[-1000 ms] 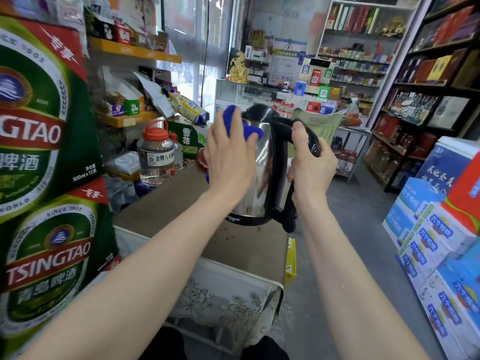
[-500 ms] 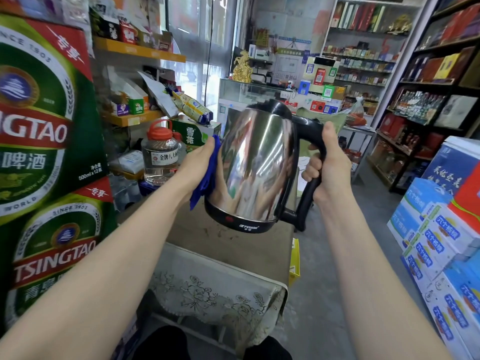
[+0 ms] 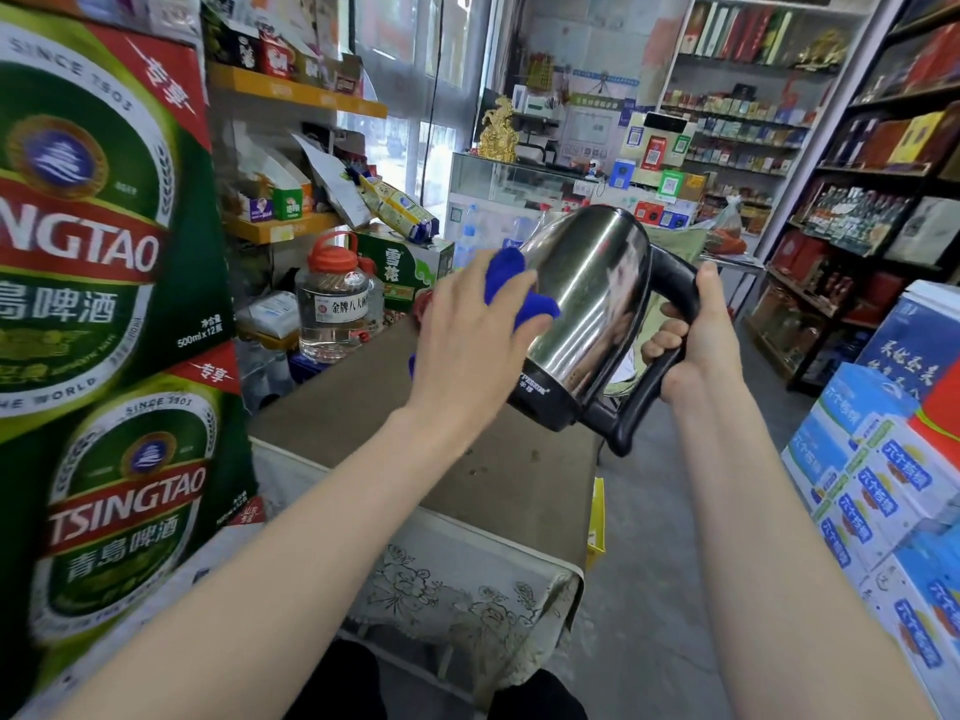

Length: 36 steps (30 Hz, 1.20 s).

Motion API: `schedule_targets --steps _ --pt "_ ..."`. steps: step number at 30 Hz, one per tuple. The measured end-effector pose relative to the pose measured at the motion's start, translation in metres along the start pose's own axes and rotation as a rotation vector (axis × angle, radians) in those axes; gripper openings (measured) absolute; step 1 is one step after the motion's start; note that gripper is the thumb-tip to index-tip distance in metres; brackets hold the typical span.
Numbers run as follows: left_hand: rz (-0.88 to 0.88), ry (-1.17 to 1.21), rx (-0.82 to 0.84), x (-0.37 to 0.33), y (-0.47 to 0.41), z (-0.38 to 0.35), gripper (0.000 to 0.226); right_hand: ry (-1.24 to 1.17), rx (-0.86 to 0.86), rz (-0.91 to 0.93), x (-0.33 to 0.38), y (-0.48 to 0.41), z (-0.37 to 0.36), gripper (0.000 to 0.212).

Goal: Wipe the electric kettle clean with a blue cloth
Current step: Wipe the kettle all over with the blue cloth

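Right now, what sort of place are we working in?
Most likely a small grocery or liquor shop. Stacked Tsingtao beer cases stand on the left, shelves of bottles and boxed goods line the right wall, and a glass counter with payment QR signs sits at the back.

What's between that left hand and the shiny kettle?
In the head view, a blue cloth is pressed by the left hand against the kettle body's steel side; nothing else lies between.

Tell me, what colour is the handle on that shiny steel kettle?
Black. The head view shows the kettle's handle clearly, gripped by the right hand.
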<state>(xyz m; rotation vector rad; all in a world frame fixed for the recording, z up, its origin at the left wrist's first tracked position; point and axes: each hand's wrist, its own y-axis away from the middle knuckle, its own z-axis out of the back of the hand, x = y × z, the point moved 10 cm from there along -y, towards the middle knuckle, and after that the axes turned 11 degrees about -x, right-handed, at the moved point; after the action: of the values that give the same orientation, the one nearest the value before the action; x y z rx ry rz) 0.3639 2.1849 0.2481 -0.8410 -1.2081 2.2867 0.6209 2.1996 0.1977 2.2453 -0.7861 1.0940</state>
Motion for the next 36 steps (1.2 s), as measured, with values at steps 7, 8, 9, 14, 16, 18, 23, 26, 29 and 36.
schedule_targets --steps 7,8,9,14,16,18,23,26,29,36 --pt "-0.437 -0.215 -0.099 -0.089 0.023 -0.023 0.034 0.023 0.007 0.045 0.001 0.002 -0.001 0.05" --pt "-0.487 -0.227 -0.113 -0.097 0.023 -0.026 0.034 0.041 0.021 0.07 0.003 0.004 -0.003 0.05" --pt "-0.512 -0.243 -0.126 -0.1 0.019 -0.027 0.036 0.055 0.043 0.096 0.006 0.007 -0.007 0.049" --pt "-0.479 -0.321 -0.083 -0.09 -0.017 -0.024 0.055 0.127 0.077 0.231 0.022 0.027 -0.023 0.045" --pt "-0.417 -0.334 -0.059 -0.082 -0.038 -0.021 0.061 0.15 0.099 0.281 0.024 0.037 -0.031 0.043" --pt "-0.32 -0.323 -0.033 -0.067 -0.058 -0.016 0.064 0.182 0.113 0.311 0.021 0.047 -0.035 0.04" --pt "-0.31 -0.274 -0.004 -0.055 -0.06 -0.008 0.059 0.194 0.098 0.336 0.017 0.056 -0.034 0.036" --pt "-0.372 -0.213 0.001 -0.068 -0.019 -0.012 0.054 0.177 0.062 0.359 0.017 0.056 -0.031 0.036" --pt "-0.353 -0.169 -0.01 -0.061 0.0 -0.016 0.048 0.191 0.057 0.421 0.018 0.056 -0.032 0.04" --pt "-0.033 -0.025 0.068 -0.019 -0.049 -0.003 0.091 0.235 0.087 0.52 0.02 0.064 -0.034 0.043"
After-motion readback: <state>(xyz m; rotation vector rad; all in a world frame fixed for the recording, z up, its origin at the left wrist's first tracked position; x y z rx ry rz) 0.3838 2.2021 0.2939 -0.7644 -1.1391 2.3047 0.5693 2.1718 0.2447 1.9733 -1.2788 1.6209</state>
